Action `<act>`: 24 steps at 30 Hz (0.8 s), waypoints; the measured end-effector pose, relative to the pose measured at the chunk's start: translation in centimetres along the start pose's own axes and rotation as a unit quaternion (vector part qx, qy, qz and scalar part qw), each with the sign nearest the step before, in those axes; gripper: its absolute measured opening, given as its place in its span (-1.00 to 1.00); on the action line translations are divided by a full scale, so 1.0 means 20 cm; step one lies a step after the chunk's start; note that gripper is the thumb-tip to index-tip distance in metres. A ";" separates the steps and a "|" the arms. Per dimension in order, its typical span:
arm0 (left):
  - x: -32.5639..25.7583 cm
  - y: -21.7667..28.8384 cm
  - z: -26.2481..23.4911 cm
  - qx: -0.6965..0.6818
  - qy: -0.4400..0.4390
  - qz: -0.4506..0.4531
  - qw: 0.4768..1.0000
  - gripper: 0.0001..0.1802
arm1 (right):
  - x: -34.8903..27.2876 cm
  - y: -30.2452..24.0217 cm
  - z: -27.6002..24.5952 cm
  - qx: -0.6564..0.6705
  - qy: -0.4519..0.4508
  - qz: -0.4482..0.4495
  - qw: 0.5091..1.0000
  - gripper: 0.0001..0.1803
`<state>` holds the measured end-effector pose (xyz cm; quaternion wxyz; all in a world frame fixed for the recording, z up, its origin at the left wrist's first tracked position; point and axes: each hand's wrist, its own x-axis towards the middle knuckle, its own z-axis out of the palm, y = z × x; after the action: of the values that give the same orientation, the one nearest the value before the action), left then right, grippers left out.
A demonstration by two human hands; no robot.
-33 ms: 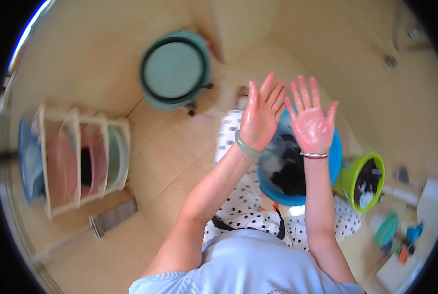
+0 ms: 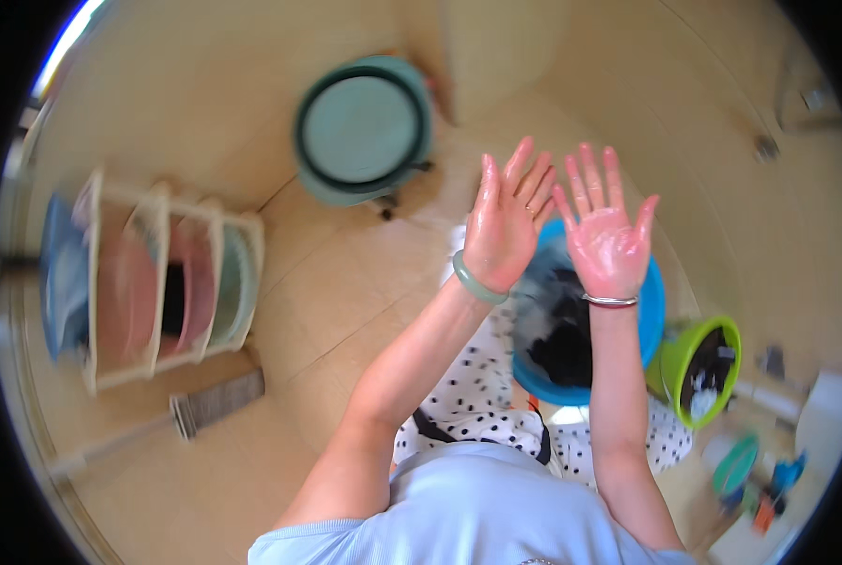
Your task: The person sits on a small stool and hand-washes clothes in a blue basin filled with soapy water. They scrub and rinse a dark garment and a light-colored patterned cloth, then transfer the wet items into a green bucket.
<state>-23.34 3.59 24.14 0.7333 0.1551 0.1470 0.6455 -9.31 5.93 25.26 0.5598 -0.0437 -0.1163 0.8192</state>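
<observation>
- Torso in a pale blue top sitting nearest, with polka-dot fabric [image 2: 473, 400] spreading over the lap just beyond it.
- Left hand [image 2: 505, 221] rising palm-up and glistening wet, fingers spread apart, gripping nothing; a pale green bangle [image 2: 477, 281] sitting on that wrist.
- Right hand [image 2: 607, 240] rising beside it, close but not touching, fingers splayed wide and empty too; a thin metal bracelet [image 2: 611, 301] circling the wrist.
- Blue basin [image 2: 649, 315] lying directly below both hands, holding dark laundry [image 2: 562, 339] in water.
- Judgement: wet palms are dripping, so keeping both hands over the basin is looking wise, and lowering them straight down onto the dark cloth is looking like the cleanest reach.
- Green bucket [image 2: 698, 363] standing just right of the basin, dark items inside.
- Long-handled brush [image 2: 216, 403] lying on the floor at left, well apart.
- Rack of basins [image 2: 162, 282] standing far left.
- Teal tub [image 2: 364, 127] resting farthest, beyond the hands.
</observation>
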 end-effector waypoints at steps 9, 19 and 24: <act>-0.87 0.91 -0.42 -0.026 0.210 0.305 0.929 -0.44 | 0.10 1.13 0.36 0.043 -0.072 0.346 0.934 -0.17; -1.45 1.52 -1.25 -0.181 0.430 0.439 0.768 0.09 | 0.00 1.46 0.36 -0.010 -0.076 0.435 0.897 -0.17; -1.70 1.78 -1.48 -0.251 0.485 0.463 0.698 0.11 | -0.02 1.56 0.35 -0.024 -0.075 0.451 0.889 -0.13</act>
<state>-71.92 -24.80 12.56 0.1808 -0.3209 0.2248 0.9021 -38.77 -6.23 24.49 0.1182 -0.0437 -0.1452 0.9813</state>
